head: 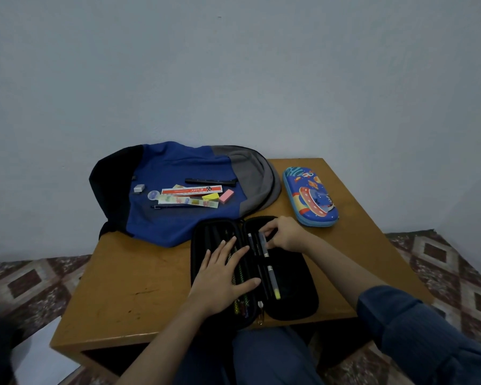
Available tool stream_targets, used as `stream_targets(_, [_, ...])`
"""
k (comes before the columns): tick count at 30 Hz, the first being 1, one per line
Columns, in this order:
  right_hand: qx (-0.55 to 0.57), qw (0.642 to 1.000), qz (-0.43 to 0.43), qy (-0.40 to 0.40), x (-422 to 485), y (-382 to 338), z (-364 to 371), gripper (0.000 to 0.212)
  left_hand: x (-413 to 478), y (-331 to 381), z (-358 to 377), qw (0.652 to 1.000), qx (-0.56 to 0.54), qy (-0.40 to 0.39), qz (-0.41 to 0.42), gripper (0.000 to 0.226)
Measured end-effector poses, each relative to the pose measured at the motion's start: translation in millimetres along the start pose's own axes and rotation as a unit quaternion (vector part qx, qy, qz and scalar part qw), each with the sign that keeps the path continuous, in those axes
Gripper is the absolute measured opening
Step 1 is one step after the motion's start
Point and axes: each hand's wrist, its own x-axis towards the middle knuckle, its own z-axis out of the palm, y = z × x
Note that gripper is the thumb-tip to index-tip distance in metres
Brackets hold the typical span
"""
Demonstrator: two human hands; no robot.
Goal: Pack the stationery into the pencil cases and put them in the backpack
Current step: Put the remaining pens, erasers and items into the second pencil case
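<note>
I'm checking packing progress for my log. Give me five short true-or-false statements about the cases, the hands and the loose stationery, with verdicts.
1. The black pencil case lies open on the table. True.
2. The colourful blue pencil case is open as well. False: it is shut.
3. The left hand lies flat on the black case's left half. True.
4. The pink eraser is already in a case. False: it lies on the backpack.
5. The right hand rests idle on the table. False: it pinches a pen in the black case's right half.
</note>
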Motion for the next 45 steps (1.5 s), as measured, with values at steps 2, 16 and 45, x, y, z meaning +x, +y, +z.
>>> stream_targets(2, [-0.008, 1.0, -0.001, 0.011, 0.0, 0.8, 1.2, 0.044, 0.6, -0.3, 0.0, 1.0, -0.006, 0.002, 0.002, 0.114])
stream_targets(16, [-0.007, 0.993, -0.051, 0.102, 3.7, -7.0, -1.4, 0.039, -4.4, -61.2, -59.4, 0.976, -0.115, 0.143, -0.115, 0.055])
stream_targets(45, [-0.332, 0.915, -0.171, 0.153, 144.5, -131.5, 26.3, 0.023, -17.0, -127.2, -29.8, 0.97, -0.016, 0.192, -0.151, 0.065])
